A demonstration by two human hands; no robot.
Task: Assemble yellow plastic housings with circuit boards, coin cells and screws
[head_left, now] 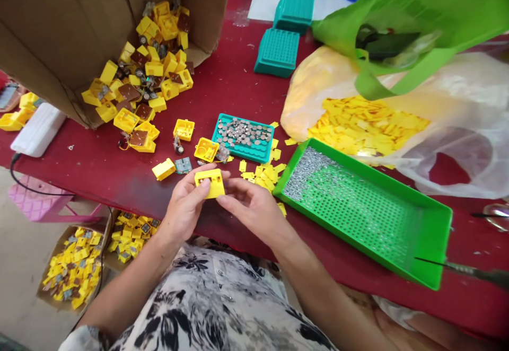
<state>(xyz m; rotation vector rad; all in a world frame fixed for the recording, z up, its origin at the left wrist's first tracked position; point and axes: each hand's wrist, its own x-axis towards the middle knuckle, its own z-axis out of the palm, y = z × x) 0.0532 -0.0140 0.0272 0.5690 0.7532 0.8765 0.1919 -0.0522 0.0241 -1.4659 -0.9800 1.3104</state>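
Observation:
My left hand [186, 202] grips a small yellow plastic case [210, 184], its thumb on the near face, which has several small openings. Fingers and thumb of my right hand [250, 205] close on the right edge of that case. Just beyond lie two open yellow cases, one [206, 150] close to my fingers and another [184, 129] farther off. A further yellow case [164, 169] and a small grey-blue square part [183, 165] are left of my hands. Flat yellow pieces [265, 175] are scattered beyond my right hand.
A teal tray [260, 155] holds round metal discs. At right, a green tray [397, 202] holds small metal screws, with a thin-shafted tool [473, 270] over its corner. A cardboard box [71, 33] spills yellow cases at left. A plastic bag [302, 91] holds flat yellow pieces.

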